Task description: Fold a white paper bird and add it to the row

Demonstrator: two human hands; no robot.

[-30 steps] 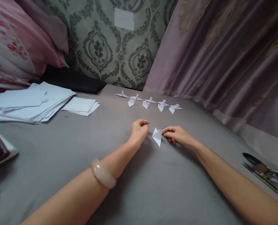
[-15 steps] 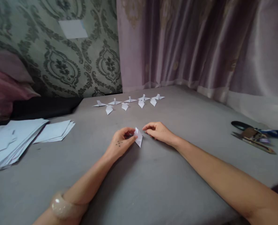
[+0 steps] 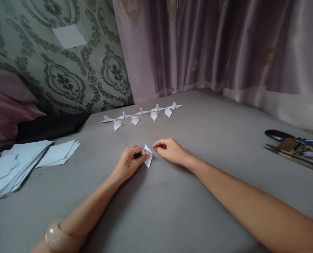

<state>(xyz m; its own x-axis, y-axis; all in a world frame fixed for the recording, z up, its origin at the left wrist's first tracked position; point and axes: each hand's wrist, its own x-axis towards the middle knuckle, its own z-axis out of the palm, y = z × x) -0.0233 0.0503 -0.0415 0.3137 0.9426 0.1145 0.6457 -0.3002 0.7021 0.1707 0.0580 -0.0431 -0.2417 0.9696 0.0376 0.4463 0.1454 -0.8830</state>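
Nearest to us, our left wrist wore a pale bangle above the grey bedsheet. Farther out, our left hand pinched the small folded paper piece between thumb and fingertips, the piece resting point-down on the sheet. Our right hand lay just beside it, fingers curled (we could not tell whether they touched the paper). Stacks of white paper sat off to the left, scissors to the right. Beyond stood a row of finished paper birds, then the curtain.
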